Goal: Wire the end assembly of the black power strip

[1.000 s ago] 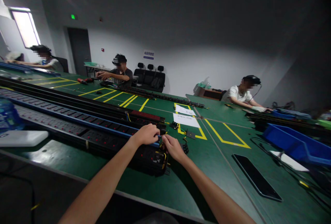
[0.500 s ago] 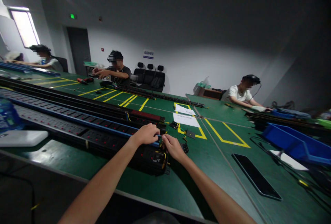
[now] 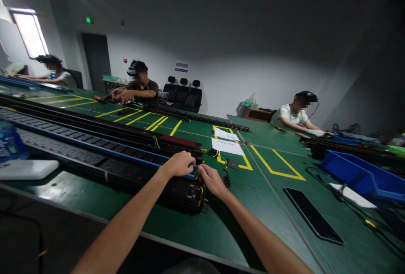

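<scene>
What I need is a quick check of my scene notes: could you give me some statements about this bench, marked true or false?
1. The left hand and right hand are close together at the right end of the socket strips. True.
2. The phone lies inside the blue bin. False: the phone lies on the green table, left of the blue bin.
3. Two white sheets lie beyond the hands. True.
4. Both near hands wear gloves. False: they are bare.

Long blue-edged socket strip [image 3: 126, 154], lying flat
</scene>
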Demonstrator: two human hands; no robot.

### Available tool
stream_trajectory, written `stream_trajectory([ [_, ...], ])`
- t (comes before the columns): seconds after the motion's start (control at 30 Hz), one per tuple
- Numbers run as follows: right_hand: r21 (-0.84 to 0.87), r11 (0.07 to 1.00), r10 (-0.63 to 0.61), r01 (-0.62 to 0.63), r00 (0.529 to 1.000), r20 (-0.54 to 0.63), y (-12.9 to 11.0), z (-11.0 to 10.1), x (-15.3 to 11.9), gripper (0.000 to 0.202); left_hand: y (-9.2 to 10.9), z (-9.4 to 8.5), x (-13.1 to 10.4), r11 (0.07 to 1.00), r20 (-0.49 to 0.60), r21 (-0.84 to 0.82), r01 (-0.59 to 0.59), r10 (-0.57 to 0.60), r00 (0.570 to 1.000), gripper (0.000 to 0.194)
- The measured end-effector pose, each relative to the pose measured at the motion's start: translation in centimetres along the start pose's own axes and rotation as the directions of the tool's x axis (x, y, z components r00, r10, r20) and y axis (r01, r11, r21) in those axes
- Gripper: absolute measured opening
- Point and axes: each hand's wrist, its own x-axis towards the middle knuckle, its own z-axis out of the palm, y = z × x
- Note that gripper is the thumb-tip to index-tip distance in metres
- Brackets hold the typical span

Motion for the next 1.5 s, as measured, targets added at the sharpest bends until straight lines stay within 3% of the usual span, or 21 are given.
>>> stream_trajectory([
  [1.5, 0.035, 0.999, 0.015, -0.015, 1.0, 0.004, 0.17, 0.13, 0.02, 0.04, 0.08, -0.24, -0.11, 1.0, 0.017, 0.009, 0.005, -0.005, 1.0, 0.022],
])
